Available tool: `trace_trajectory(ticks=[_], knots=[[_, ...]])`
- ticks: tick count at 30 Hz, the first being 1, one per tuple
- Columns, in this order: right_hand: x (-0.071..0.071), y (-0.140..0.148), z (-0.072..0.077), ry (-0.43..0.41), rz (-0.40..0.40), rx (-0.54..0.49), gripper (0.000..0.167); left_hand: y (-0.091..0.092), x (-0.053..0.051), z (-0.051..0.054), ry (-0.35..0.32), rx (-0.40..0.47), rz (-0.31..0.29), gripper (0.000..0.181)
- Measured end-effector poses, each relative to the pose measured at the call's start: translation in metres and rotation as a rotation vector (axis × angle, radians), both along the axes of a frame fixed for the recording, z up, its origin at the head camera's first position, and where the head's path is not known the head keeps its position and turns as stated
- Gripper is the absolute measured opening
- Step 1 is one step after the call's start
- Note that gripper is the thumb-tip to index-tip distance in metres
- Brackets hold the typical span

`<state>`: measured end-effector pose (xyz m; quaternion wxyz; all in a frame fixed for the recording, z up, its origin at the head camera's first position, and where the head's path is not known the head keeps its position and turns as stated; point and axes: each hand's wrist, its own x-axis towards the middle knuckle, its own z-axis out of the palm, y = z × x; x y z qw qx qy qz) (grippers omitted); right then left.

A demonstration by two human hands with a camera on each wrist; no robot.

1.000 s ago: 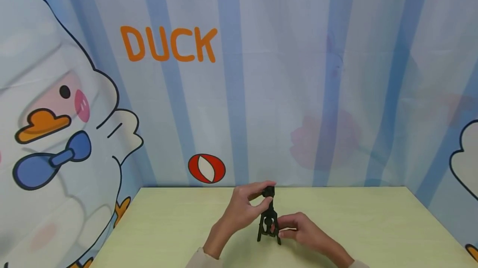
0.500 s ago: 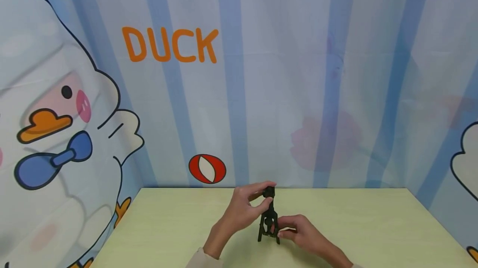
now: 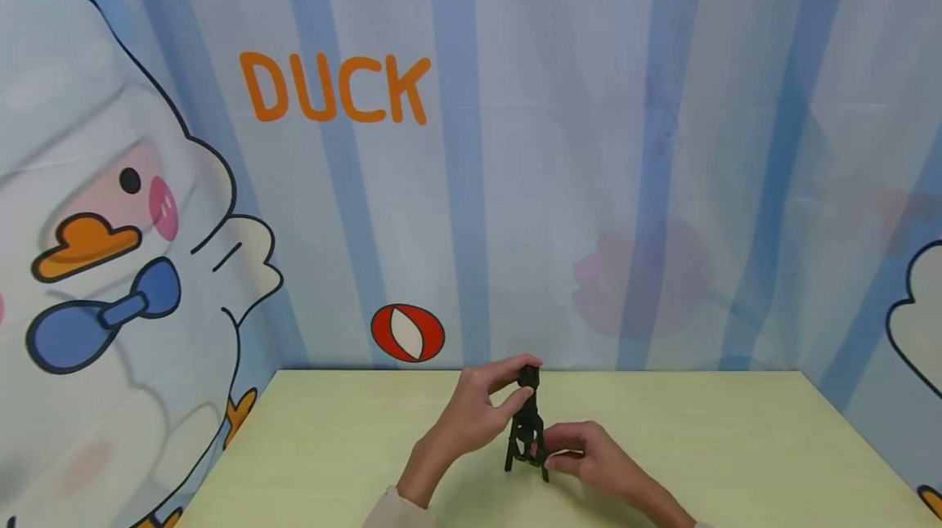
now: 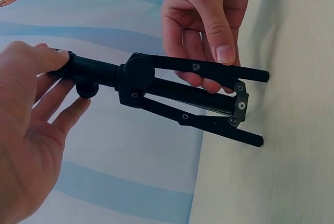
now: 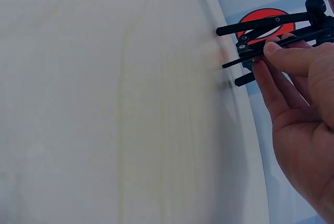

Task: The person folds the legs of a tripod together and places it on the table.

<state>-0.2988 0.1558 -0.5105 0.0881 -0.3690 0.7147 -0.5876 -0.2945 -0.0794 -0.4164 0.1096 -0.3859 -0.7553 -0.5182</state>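
A small black tripod (image 3: 527, 427) is upright with a slight tilt, its legs partly spread and pointing down at the table. My left hand (image 3: 474, 405) grips its head at the top between thumb and fingers. Lower down, my right hand (image 3: 596, 458) pinches one leg from the right side. The left wrist view shows the tripod's (image 4: 140, 71) round knobs and the hinged brace between its legs. In the right wrist view, the thumb and fingers of the right hand (image 5: 302, 93) close on a leg. Whether the feet touch the tabletop I cannot tell.
The pale yellow table (image 3: 736, 438) reaches back to a hanging cloth (image 3: 545, 185) with blue stripes, a printed duck and a red oval. Cloth also hangs along the left and right sides of the table.
The tripod has shifted slightly to the left and tilts a little more, its top still in the left hand. The right hand stays on the leg with hardly any movement.
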Motion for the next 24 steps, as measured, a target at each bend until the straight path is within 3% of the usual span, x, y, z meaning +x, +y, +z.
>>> trace_trajectory(ticks=[9, 15, 24], knots=[[0.0027, 0.0012, 0.0005, 0.017, -0.125, 0.049, 0.017, -0.0013, -0.0010, -0.0014, -0.004, -0.018, -0.005, 0.040], [0.0012, 0.0016, 0.0046, -0.028, -0.230, 0.030, 0.022, -0.0036, -0.0001, -0.0008, -0.015, -0.012, -0.009, 0.041], [-0.0035, -0.0054, 0.0060, 0.010, -0.227, -0.020, 0.021, -0.0036, -0.0003, -0.0003, -0.014, 0.008, -0.036, 0.043]])
